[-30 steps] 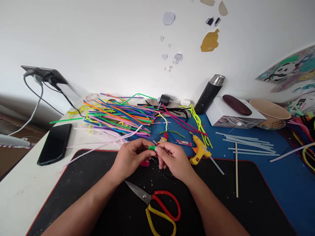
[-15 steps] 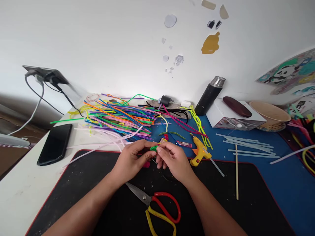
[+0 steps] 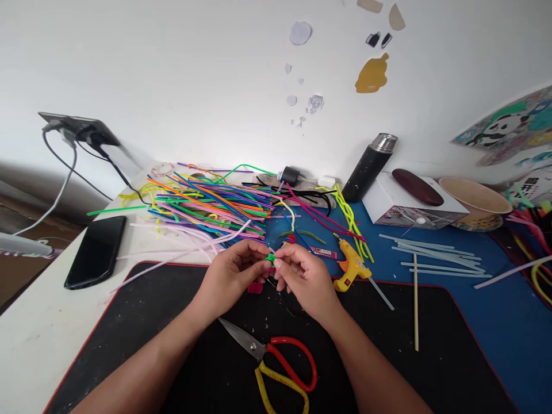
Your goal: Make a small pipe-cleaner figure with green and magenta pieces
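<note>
Both hands meet over the far edge of the black mat (image 3: 129,322). My left hand (image 3: 230,276) and my right hand (image 3: 304,279) pinch a small green pipe-cleaner piece (image 3: 270,259) between their fingertips. A pink bit (image 3: 255,287) shows just below the left fingers; whether it is joined to the green piece I cannot tell. Red-and-yellow scissors (image 3: 280,359) lie shut on the mat between my forearms. A big pile of coloured pipe cleaners (image 3: 207,204) lies just beyond the hands.
A yellow glue gun (image 3: 349,265) and several glue sticks (image 3: 435,253) lie to the right on the blue cover. Further back stand a black flask (image 3: 368,167), a white box (image 3: 409,204) and a bowl (image 3: 474,198). A phone (image 3: 95,250) lies at the left.
The hands have stayed together and only their fingers have shifted slightly on the green piece. Nothing else on the desk has moved.
</note>
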A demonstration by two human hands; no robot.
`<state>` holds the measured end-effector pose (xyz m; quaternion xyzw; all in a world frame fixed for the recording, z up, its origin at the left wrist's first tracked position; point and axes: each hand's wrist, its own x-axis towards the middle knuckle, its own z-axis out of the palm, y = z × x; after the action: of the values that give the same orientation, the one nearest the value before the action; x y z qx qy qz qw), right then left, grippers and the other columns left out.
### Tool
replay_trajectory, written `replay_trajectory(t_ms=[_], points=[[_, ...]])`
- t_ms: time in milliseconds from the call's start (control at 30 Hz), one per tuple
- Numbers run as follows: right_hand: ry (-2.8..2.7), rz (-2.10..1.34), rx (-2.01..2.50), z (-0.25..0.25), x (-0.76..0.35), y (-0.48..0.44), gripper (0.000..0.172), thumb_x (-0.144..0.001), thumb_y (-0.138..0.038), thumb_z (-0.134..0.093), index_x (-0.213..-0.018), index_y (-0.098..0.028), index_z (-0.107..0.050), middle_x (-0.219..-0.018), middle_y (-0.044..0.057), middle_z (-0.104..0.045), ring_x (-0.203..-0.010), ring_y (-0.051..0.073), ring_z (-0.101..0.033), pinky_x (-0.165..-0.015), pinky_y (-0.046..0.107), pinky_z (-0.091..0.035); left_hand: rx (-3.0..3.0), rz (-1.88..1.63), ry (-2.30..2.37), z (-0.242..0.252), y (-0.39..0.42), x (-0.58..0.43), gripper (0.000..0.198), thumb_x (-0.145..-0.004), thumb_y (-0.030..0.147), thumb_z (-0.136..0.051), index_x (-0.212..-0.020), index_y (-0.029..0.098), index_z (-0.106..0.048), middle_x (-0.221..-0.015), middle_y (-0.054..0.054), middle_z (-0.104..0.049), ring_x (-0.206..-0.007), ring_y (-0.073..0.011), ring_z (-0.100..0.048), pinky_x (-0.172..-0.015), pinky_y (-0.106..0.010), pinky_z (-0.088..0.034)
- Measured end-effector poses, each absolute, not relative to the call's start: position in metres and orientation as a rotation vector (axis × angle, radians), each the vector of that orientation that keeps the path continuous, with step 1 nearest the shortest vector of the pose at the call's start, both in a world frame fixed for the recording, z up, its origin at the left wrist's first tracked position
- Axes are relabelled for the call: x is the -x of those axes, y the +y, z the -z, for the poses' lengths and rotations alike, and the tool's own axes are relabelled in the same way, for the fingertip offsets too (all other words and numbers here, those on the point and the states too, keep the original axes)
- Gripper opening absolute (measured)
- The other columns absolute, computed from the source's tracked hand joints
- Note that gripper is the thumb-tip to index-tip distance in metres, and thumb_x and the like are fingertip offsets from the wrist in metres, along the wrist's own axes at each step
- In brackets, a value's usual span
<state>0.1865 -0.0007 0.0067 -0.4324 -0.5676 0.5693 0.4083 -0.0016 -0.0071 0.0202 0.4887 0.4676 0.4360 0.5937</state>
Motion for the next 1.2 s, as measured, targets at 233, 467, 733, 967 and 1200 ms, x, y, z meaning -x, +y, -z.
replay_trajectory(t_ms=[233,467,733,967,1200], points=[[-1.634,-1.287,1.142,-0.0093,-0.1897,-0.0018,0.007,-0.101,-0.028,-0.06,-0.102,-0.025,-0.065,-0.067,-0.003,-0.066,-0.056,0.015,-0.066,-0.058,0.027,-0.052,-1.194,-1.008,1.16,-0.0243,-0.0057,0.0021,0.027,-0.084,0.044,-0.083,-0.087,0.018,-0.073,-0.072,-0.001,-0.073,-0.061,-0.0158,-0.069,-0.059,-0.027,-0.058],[-1.8,-1.127,1.213,-0.0095,-0.1903,-0.0012,0.011,-0.101,-0.026,-0.057,-0.094,-0.025,-0.066,-0.061,-0.004,-0.064,-0.055,0.016,-0.065,-0.06,0.027,-0.048,-1.36,-0.977,1.202,-0.021,-0.0068,0.0052,0.014,-0.09,0.033,-0.074,-0.092,0.02,-0.079,-0.076,-0.001,-0.077,-0.066,-0.0167,-0.071,-0.065,-0.028,-0.058],[-1.8,-1.129,1.207,-0.0072,-0.1896,-0.0016,0.012,-0.102,-0.027,-0.057,-0.097,-0.025,-0.069,-0.065,-0.003,-0.067,-0.057,0.016,-0.066,-0.059,0.027,-0.05,-1.199,-0.956,1.146,-0.021,-0.0039,0.0043,0.026,-0.085,0.043,-0.082,-0.088,0.019,-0.074,-0.069,0.0,-0.073,-0.06,-0.0158,-0.069,-0.06,-0.026,-0.058],[-1.873,-1.046,1.219,-0.0038,-0.1873,-0.0043,0.025,-0.101,-0.033,-0.063,-0.124,-0.026,-0.07,-0.078,0.002,-0.076,-0.063,0.019,-0.069,-0.06,0.029,-0.053,-1.1,-1.045,1.165,-0.0187,-0.0011,0.0024,0.034,-0.082,0.047,-0.086,-0.093,0.017,-0.073,-0.073,-0.001,-0.075,-0.061,-0.0149,-0.069,-0.06,-0.026,-0.059],[-1.949,-0.91,1.221,-0.0037,-0.1909,-0.0032,0.024,-0.106,-0.036,-0.059,-0.122,-0.027,-0.075,-0.086,0.005,-0.081,-0.073,0.022,-0.076,-0.067,0.031,-0.056,-1.062,-1.012,1.103,-0.0179,0.0006,0.0044,0.037,-0.079,0.049,-0.089,-0.091,0.017,-0.074,-0.07,-0.001,-0.074,-0.062,-0.0164,-0.07,-0.061,-0.029,-0.063]])
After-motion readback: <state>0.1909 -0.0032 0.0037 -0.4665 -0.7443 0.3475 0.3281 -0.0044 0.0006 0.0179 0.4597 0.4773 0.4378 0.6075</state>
